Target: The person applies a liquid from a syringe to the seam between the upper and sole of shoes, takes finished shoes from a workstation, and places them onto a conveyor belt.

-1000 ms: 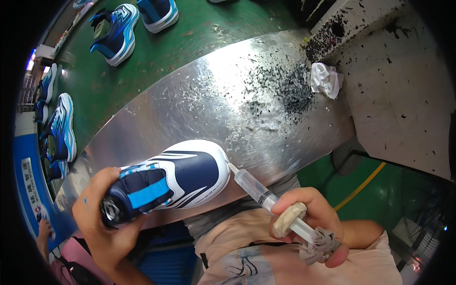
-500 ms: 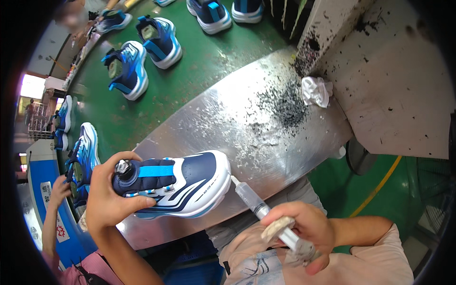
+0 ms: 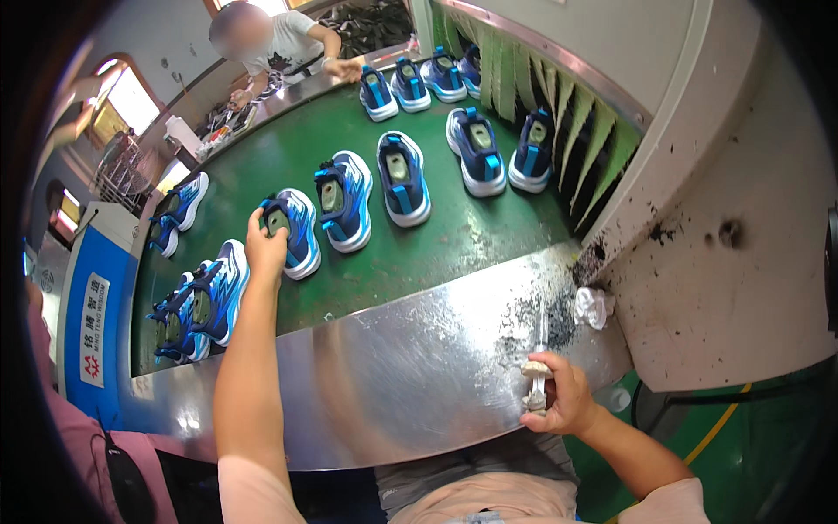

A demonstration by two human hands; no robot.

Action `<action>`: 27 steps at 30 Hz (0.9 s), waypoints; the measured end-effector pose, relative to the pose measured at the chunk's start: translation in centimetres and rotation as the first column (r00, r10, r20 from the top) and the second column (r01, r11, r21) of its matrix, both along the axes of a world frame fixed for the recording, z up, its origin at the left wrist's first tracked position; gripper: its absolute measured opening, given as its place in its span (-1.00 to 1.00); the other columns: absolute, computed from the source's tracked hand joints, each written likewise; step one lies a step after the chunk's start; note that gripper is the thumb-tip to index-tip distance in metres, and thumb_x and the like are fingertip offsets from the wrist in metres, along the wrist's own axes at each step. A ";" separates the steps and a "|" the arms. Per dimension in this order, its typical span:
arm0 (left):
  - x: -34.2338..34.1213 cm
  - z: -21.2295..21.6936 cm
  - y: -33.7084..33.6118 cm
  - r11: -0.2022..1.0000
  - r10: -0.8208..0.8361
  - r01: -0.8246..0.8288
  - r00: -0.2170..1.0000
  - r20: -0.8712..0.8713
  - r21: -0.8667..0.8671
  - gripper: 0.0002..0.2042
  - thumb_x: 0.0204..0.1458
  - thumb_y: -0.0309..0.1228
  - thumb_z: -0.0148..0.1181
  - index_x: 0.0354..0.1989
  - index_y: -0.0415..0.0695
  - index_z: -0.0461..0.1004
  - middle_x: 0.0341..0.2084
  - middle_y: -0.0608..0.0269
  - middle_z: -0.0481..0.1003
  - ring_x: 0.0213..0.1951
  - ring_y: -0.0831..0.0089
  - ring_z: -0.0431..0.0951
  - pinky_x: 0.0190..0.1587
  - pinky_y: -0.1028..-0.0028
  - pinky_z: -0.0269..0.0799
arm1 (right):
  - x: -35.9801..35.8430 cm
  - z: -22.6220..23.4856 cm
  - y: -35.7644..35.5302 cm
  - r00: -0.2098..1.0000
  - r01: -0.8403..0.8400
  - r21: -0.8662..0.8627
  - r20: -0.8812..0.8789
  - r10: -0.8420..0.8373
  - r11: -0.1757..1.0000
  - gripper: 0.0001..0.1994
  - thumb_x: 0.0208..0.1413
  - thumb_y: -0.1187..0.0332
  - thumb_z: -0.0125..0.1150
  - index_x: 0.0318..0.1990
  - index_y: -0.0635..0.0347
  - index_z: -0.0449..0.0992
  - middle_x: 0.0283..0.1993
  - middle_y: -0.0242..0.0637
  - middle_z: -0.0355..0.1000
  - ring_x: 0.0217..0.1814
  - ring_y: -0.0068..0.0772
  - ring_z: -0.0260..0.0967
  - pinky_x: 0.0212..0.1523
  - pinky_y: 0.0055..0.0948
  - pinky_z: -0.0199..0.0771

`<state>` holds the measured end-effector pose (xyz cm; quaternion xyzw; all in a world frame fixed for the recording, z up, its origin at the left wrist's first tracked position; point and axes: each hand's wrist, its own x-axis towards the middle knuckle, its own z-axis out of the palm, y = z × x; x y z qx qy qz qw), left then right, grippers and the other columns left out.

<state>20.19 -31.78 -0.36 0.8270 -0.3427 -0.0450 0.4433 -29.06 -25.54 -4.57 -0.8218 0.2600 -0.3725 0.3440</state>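
Observation:
My left hand point(image 3: 267, 249) reaches across to a blue and white sneaker point(image 3: 303, 234) standing on the green belt. Its fingers and thumb are closed on the shoe's heel collar. A greenish shoe last point(image 3: 278, 220) fills the opening. Over the metal ledge point(image 3: 384, 384), at its right part, my right hand point(image 3: 563, 397) is closed around a clear syringe point(image 3: 542, 332). The barrel points away from me, and whitish lumpy material point(image 3: 535, 368) surrounds its grip. Beside my left hand stands another sneaker point(image 3: 345, 203), apart from it.
More sneakers point(image 3: 404, 179) stand across the green belt point(image 3: 349, 288), with a pair point(image 3: 201, 301) at near left. Green strip curtains point(image 3: 559, 96) hang at the machine opening. Crumpled white paper point(image 3: 594, 307) and black specks lie on the ledge's right end. A co-worker point(image 3: 292, 39) sits across.
My left hand has gone from holding a sneaker over the ledge to gripping one on the belt. The syringe has moved away from the shoe and now points forward. The view has shifted.

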 end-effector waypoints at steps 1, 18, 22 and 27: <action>-0.1 -0.4 -1.0 0.994 -0.058 0.048 0.993 -0.102 -0.099 -0.31 -0.14 -0.49 0.28 0.24 -0.04 0.14 0.04 -0.07 0.37 -0.08 0.31 0.46 -0.09 0.29 0.38 | -0.3 0.0 0.4 0.999 0.009 0.016 -0.038 -0.009 1.000 -0.24 -0.23 -0.03 0.41 0.05 0.28 0.26 -0.33 -0.17 0.42 -0.55 -0.32 0.38 -0.51 -0.46 0.40; 10.2 -4.9 18.2 0.854 0.093 -0.258 0.930 -0.356 -0.451 -0.45 -0.30 -0.55 0.43 -0.02 -0.21 0.40 -0.09 0.23 0.44 -0.07 0.39 0.42 0.03 0.43 0.30 | 0.2 -1.5 1.0 0.999 0.029 0.116 0.021 -0.032 0.993 -0.18 -0.20 -0.15 0.37 0.07 0.31 0.21 -0.32 -0.20 0.40 -0.39 -0.37 0.37 -0.38 -0.47 0.41; 7.8 -0.8 16.3 0.958 0.090 -0.172 0.940 -0.329 -0.229 -0.52 -0.37 -0.58 0.36 -0.12 -0.23 0.47 -0.31 0.28 0.53 -0.32 0.43 0.51 -0.15 0.47 0.39 | 0.0 -1.9 0.6 0.998 0.045 0.110 0.039 -0.049 0.993 -0.17 -0.19 -0.14 0.37 0.12 0.24 0.20 -0.29 -0.23 0.39 -0.40 -0.45 0.35 -0.42 -0.52 0.38; -4.4 0.4 20.6 0.949 -0.215 0.099 0.897 -0.386 -0.299 -0.52 -0.28 -0.62 0.25 -0.04 -0.25 0.43 -0.26 0.22 0.52 -0.24 0.44 0.53 -0.14 0.46 0.44 | -0.6 -0.1 1.0 0.996 0.093 0.319 -0.022 -0.091 0.943 -0.23 -0.20 0.06 0.40 0.16 0.14 0.16 -0.38 -0.38 0.34 -0.50 -0.58 0.20 -0.49 -0.57 0.26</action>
